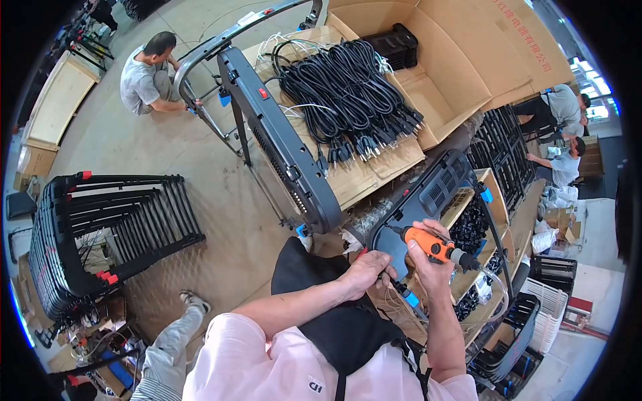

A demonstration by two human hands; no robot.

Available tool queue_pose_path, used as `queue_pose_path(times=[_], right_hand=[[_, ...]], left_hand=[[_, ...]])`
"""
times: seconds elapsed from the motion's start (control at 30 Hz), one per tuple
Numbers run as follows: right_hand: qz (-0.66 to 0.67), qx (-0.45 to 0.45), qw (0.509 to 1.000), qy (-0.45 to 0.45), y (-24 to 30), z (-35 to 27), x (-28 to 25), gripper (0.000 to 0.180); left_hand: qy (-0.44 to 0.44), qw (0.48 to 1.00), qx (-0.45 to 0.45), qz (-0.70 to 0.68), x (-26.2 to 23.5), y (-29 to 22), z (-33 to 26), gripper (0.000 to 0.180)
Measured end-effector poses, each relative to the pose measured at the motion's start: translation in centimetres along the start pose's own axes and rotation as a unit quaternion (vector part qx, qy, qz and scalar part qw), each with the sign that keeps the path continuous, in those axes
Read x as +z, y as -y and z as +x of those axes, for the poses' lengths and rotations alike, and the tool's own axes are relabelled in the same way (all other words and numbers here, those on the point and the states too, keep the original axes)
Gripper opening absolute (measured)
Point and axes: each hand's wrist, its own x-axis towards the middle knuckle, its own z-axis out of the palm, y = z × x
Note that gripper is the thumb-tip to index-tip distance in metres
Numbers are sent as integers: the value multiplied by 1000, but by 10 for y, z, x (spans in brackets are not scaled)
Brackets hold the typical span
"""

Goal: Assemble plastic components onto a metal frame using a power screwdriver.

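My right hand (428, 257) grips an orange power screwdriver (435, 246), its dark tip pointing right and down. My left hand (368, 271) presses on the lower end of a black plastic panel with vent slots (428, 194), fingers closed around a small part I cannot make out. A thin cable with a blue connector (409, 299) hangs just under my hands. The panel leans over a cardboard box of small black parts (471, 227).
A long black frame (281, 140) on a metal stand rises at centre. Bundled black power cords (348, 93) lie on open cardboard boxes (455, 67). Stacked black frames (107, 227) stand at left. One person crouches on the floor (150, 73); others work at right (562, 134).
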Motion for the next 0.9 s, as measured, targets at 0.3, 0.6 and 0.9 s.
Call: queue_pose_path(times=[0.3, 0.6, 0.9], right_hand=[[-49, -19, 996, 68, -1, 14, 11, 35], [-64, -8, 994, 86, -2, 21, 9, 37], [43, 30, 998, -31, 38, -1, -35, 57]], left_hand=[[-51, 997, 6, 54, -6, -8, 1, 25], [-46, 998, 9, -52, -17, -16, 9, 28], [-56, 975, -42, -209, 9, -46, 39, 27]])
